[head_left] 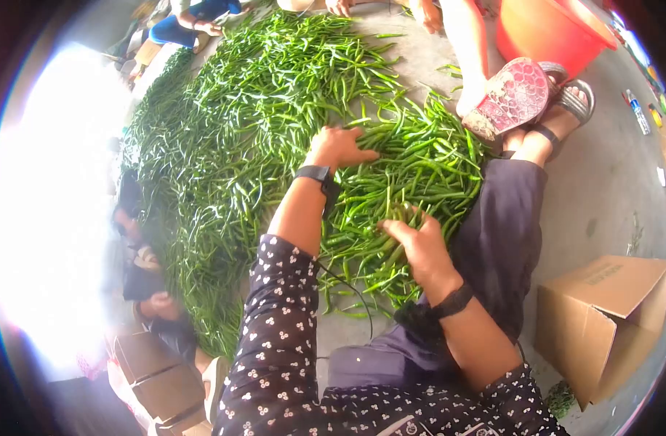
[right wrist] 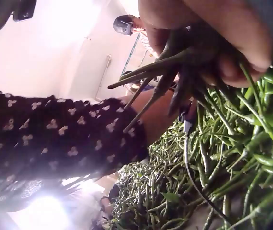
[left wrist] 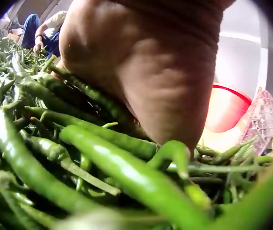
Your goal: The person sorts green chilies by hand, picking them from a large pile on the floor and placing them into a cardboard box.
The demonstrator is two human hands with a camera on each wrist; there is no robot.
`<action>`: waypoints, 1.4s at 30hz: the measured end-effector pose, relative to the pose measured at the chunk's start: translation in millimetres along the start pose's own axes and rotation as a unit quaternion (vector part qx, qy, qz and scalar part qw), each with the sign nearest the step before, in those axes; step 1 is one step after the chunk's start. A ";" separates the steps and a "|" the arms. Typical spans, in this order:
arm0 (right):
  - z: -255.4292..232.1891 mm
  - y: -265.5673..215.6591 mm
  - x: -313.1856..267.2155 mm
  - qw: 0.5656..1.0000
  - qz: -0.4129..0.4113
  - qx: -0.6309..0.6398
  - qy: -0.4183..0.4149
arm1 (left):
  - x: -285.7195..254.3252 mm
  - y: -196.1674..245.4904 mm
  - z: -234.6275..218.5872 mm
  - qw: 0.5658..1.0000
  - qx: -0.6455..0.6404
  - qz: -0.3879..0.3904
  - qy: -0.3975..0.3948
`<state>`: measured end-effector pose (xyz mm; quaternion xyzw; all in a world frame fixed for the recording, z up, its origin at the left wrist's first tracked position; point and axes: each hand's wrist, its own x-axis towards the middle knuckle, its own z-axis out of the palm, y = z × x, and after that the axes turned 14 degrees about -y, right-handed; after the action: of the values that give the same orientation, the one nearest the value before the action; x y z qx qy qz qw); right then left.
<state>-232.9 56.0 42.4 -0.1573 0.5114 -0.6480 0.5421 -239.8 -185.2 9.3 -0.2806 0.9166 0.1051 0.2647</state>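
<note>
A broad heap of green chili peppers [head_left: 253, 138] covers the floor, with a brighter green pile [head_left: 427, 156] in front of the person. On that pile rests the left hand [head_left: 340, 147], thumb spread away from the index finger; in the left wrist view the heel of the hand [left wrist: 146, 72] is close over the chilies and its fingertips are hidden. Nearer the body, the right hand [head_left: 426, 251] grips a small bunch of chili peppers [head_left: 402, 214]. In the right wrist view their stems [right wrist: 146, 79] stick out from between the curled fingers.
An open cardboard box [head_left: 602, 312] stands at the right, and a red tub [head_left: 551, 36] at the upper right. A sandal sole [head_left: 511, 98] borders the pile. Other people's hands [head_left: 424, 13] show at the heap's far edge. A thin black cable [head_left: 351, 287] hangs near the left forearm.
</note>
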 end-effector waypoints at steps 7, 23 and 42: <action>-8.5 9.8 2.0 0.999 -0.004 0.045 0.011 | -96.4 -28.6 33.6 0.987 -0.148 -0.041 0.056; -8.9 12.9 -4.0 1.000 -0.016 -0.008 0.005 | -261.7 -66.9 151.7 0.953 -0.192 -0.079 0.222; -11.2 9.8 -4.3 1.000 0.016 -0.010 -0.008 | -154.4 -39.0 114.3 0.937 -0.104 -0.008 0.334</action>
<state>-234.5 66.4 31.0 -0.1601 0.5159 -0.6324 0.5552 -60.4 -107.4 -4.1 -0.3331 0.9338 0.0977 -0.0864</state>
